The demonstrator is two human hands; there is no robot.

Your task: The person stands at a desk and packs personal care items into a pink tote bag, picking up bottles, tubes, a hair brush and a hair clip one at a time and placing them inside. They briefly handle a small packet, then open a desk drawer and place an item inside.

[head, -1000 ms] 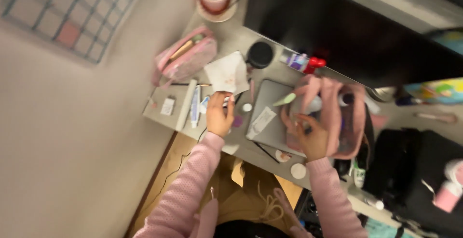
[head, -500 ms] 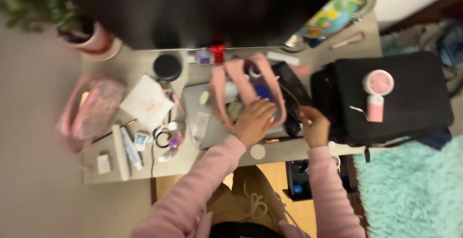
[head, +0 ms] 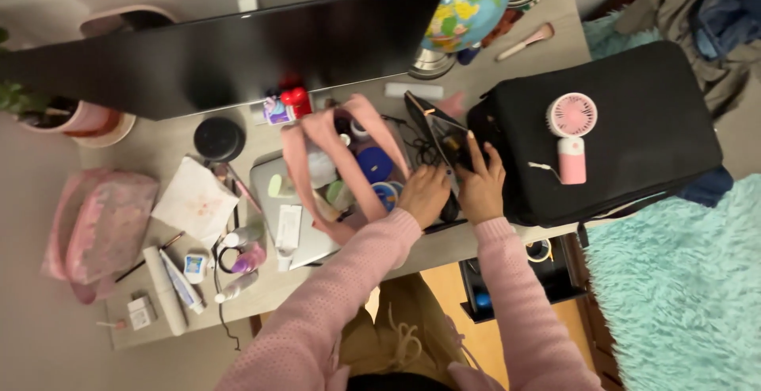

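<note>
Take the pink open-topped toiletry bag (head: 345, 165) at the middle of the desk (head: 507, 66) as your marker. Far to its left lies a pink zip pouch (head: 99, 228), and nearer, a white paper napkin (head: 196, 201) with a black round lid (head: 219, 137) above it. Just left of the bag's base, a silver laptop (head: 305, 240) sticks out from under it, with small tubes and bottles scattered beside it. Behind the bag stands a black monitor (head: 238, 46), a red-capped bottle (head: 297, 101) at its foot.

The bag stands open, small jars and bottles showing inside it. Your left hand (head: 424, 193) rests at the bag's right edge, fingers curled against its rim; whether it grips anything I cannot tell. Your right hand (head: 479, 181) sits just right of it, touching your left, fingers spread flat over a dark phone-like object (head: 444, 133) tilted beside the bag.

Right of the bag lies a black case (head: 634, 145) carrying a pink handheld fan (head: 571, 133). Behind the bag to the right stands a globe (head: 468, 2). A turquoise shaggy rug (head: 690, 296) lies furthest right.
</note>
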